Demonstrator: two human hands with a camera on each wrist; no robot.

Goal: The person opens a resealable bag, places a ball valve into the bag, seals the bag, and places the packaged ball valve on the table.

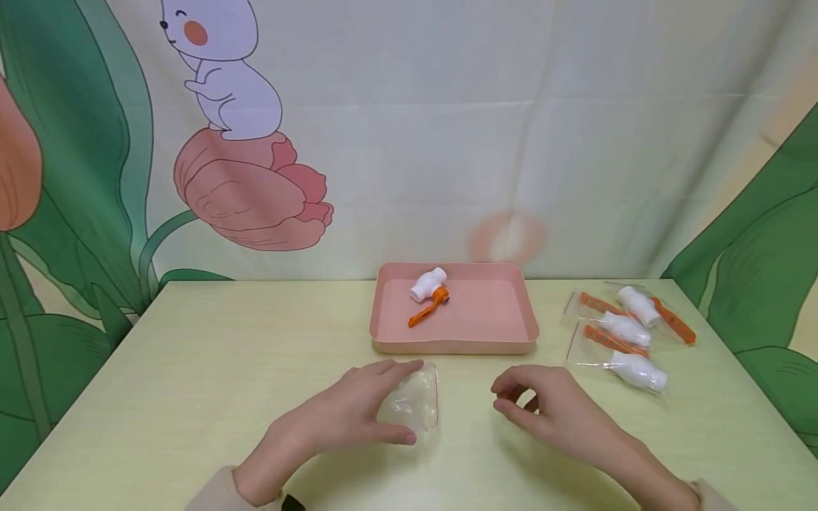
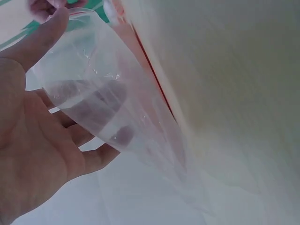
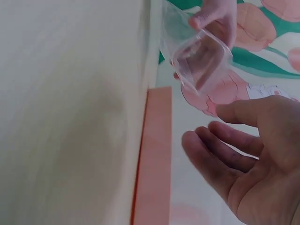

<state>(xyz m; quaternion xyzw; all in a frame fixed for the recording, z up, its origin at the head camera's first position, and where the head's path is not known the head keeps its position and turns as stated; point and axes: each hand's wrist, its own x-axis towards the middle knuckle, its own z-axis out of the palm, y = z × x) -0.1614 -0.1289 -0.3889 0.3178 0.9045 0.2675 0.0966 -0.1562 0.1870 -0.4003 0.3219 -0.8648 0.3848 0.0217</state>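
A clear plastic zip bag [image 1: 418, 399] is between the spread thumb and fingers of my left hand [image 1: 354, 408], its mouth gaping towards the right. The left wrist view shows those fingers [image 2: 101, 158] extended behind the film, with the thumb beside the bag's upper edge. To the right, my right hand [image 1: 549, 408] hovers over the table, loosely curled and holding nothing. Behind both hands, a pink tray [image 1: 486, 312] holds a white tube-like part [image 1: 428, 284] with an orange lever-like piece [image 1: 429, 308] beside it.
Several clear bags, each with a white part [image 1: 639, 371] and an orange strip [image 1: 674, 321], lie at the table's right side. A printed curtain [image 1: 415, 142] hangs behind the pale table [image 1: 255, 341].
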